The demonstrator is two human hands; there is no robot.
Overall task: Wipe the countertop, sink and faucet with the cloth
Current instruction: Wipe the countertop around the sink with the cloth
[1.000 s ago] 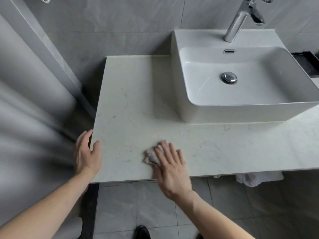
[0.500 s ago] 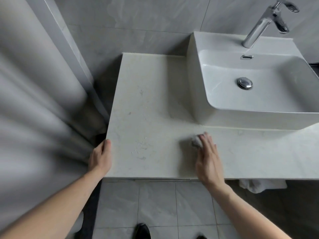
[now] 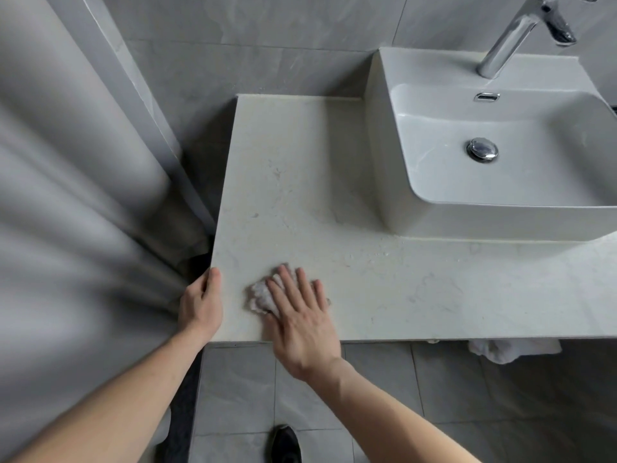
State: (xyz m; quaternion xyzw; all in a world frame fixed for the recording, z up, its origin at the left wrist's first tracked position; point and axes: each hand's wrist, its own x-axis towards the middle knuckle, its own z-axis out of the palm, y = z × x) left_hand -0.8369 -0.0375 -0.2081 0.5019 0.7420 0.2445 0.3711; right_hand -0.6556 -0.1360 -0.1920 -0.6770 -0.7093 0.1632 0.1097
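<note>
A pale marble countertop runs from the left wall to the right edge of view. My right hand lies flat with fingers spread, pressing a small crumpled white cloth onto the countertop near its front left corner. Most of the cloth is hidden under my palm. My left hand grips the countertop's left edge, thumb on top. A white rectangular vessel sink with a chrome drain plug stands at the right. A chrome faucet rises behind it.
A grey curtain hangs close at the left, beside the counter edge. Grey tiled wall backs the counter. A white towel hangs under the counter at the right. My dark shoe shows on the tiled floor below.
My right hand has slid the cloth leftward along the front of the countertop, away from the sink base toward the left corner. My left hand keeps its hold on the left edge.
</note>
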